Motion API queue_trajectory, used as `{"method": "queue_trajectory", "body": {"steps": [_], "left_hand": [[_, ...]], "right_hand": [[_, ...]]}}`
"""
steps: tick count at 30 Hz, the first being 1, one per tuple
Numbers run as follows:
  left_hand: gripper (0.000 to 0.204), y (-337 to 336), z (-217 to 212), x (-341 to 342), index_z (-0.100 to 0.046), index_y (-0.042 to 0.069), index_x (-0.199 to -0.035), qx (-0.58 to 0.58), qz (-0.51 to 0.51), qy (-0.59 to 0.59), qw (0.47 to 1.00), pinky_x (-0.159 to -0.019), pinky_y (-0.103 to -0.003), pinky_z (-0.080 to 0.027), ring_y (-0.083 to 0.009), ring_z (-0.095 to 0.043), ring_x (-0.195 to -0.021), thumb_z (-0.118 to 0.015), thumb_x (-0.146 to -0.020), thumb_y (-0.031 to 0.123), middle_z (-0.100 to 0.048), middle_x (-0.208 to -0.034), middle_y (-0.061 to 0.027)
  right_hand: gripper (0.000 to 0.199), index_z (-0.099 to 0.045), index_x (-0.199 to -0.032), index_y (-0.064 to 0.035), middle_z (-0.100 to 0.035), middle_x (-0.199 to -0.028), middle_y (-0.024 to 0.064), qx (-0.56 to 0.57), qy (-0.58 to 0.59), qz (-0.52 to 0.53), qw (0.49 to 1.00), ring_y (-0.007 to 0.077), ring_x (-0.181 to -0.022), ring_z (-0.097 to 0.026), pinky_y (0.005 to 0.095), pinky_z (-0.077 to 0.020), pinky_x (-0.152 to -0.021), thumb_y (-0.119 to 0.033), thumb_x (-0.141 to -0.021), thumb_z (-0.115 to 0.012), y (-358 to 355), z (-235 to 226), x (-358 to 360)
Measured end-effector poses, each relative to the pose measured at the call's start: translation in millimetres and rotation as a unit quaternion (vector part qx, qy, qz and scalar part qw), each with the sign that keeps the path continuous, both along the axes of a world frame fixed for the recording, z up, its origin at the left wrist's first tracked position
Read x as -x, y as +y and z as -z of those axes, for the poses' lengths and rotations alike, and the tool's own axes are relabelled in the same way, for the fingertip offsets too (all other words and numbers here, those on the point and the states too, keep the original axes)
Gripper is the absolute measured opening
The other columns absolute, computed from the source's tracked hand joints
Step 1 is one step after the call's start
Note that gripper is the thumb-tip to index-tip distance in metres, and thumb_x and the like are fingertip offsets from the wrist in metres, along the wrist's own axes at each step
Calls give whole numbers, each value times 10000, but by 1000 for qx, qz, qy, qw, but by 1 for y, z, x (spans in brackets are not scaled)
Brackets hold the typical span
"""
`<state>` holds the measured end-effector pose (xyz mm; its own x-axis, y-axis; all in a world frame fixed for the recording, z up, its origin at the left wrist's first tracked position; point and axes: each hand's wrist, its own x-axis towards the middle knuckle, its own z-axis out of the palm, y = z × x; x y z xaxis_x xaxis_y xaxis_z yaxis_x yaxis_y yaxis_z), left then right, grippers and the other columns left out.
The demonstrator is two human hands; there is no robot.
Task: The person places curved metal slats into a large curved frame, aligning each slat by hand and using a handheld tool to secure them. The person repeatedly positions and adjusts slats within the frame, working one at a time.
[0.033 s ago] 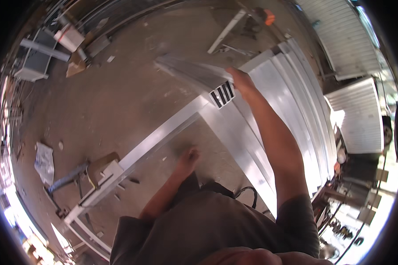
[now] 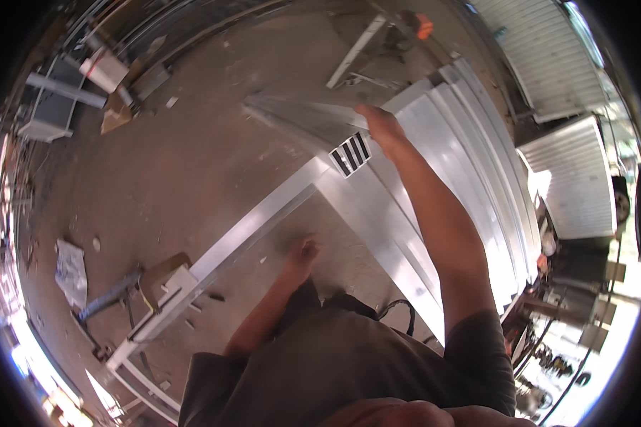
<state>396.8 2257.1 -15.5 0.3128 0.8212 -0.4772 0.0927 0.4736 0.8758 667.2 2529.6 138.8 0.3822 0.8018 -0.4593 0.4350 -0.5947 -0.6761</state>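
My right hand, arm stretched far out, is closed on the edge of a long silvery metal profile. Its near end is a block with several dark slots, and its far part is blurred. This end rests at or just above the corner of a metal frame; contact is hard to tell. Flat metal panels lie in a stack to the right, under my forearm. My left hand hangs near my body, inside the frame's corner, with its fingers curled and nothing visible in them.
A cardboard piece and a blue-grey bar lie by the frame's left end. Clear plastic is on the floor. Boxes stand at far left, a white bar lies farther off, and ribbed panels are at right.
The whole view has shifted slightly left. My right hand keeps its hold on the profile, and my left hand stays almost where it was.
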Motion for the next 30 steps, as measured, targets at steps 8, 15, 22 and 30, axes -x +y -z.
{"method": "queue_trajectory", "body": {"steps": [8, 15, 22, 30], "left_hand": [[489, 70, -86, -59, -524, 9, -1463, -43, 106, -191, 975, -975, -321, -502, -154, -632, -1108, -619, -1072, 287, -680, -1236, -112], [829, 134, -162, -125, -321, 11, -1596, 69, -9, -482, 874, -1243, -477, -317, -360, -425, -1449, -523, -1041, 593, -383, -1613, -195], [684, 158, -218, -114, -563, 91, -1451, 34, -77, -596, 799, -1207, -505, -352, -278, -510, -1382, -669, -970, 565, -587, -1479, -80], [553, 46, -193, -103, -553, 103, -1447, -45, -229, -320, 918, -1167, -522, -431, -282, -579, -1301, -616, -1042, 473, -618, -1421, -59]], "right_hand": [[609, -714, -1176, -64, -688, -1031, 85, -64, 138, 109, 982, 211, -816, -666, 334, -534, -775, -590, -873, -663, -65, -130, -80], [672, -572, -1330, 84, -697, -1142, 238, -274, 218, 151, 924, 375, -1025, -713, 521, -590, -946, -482, -967, -580, -339, -192, -129], [828, -565, -1367, 13, -729, -1038, 174, -265, 324, 305, 856, 377, -826, -722, 499, -606, -685, -675, -908, -597, -642, -112, -152], [480, -640, -1266, -126, -749, -1053, 41, -362, 380, 658, 540, 205, -735, -724, 296, -565, -533, -548, -1058, -544, -954, 78, -221]]}}
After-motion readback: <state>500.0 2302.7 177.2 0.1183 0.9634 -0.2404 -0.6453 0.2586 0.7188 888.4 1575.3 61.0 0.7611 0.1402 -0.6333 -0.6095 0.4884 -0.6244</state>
